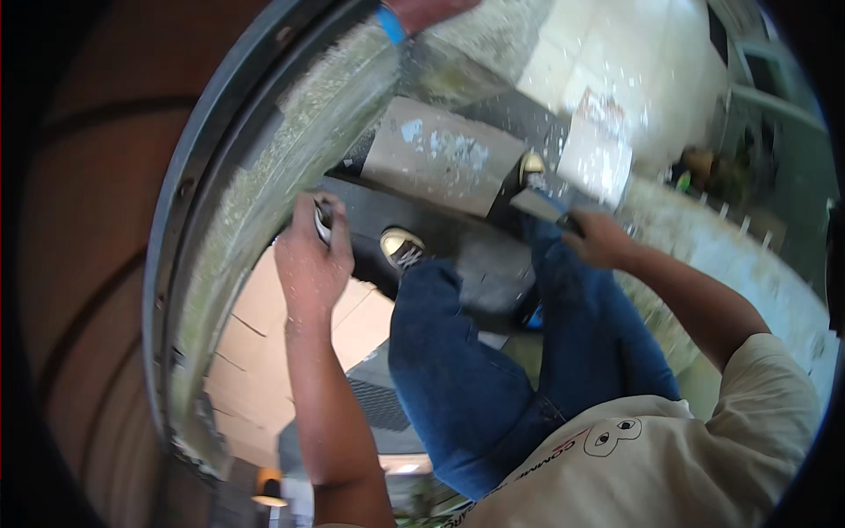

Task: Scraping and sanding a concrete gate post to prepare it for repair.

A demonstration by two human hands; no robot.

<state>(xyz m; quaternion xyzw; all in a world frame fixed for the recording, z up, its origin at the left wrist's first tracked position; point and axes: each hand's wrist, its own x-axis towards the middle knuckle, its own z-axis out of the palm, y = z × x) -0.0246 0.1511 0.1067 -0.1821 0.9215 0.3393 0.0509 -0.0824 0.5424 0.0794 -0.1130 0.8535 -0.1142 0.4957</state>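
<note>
My left hand [314, 255] is closed round a small pale-rimmed object, mostly covered by the fingers. Its kind cannot be made out. This hand is beside the inner face of a weathered, greenish-grey curved wall [295, 145], and whether it touches the wall is unclear. In my right hand [600, 239] is a scraper [539, 205] with a broad flat blade and a dark handle. The blade points left and away from me, above my right leg, apart from the wall.
I stand on a dark ledge [440, 224] with a drop to a lower tiled floor [242, 348] at left. A flake-strewn board [444, 154] lies ahead. A dark metal rim [180, 189] borders the wall. Another weathered wall [704, 233] stands at right, with plants [717, 176] beyond.
</note>
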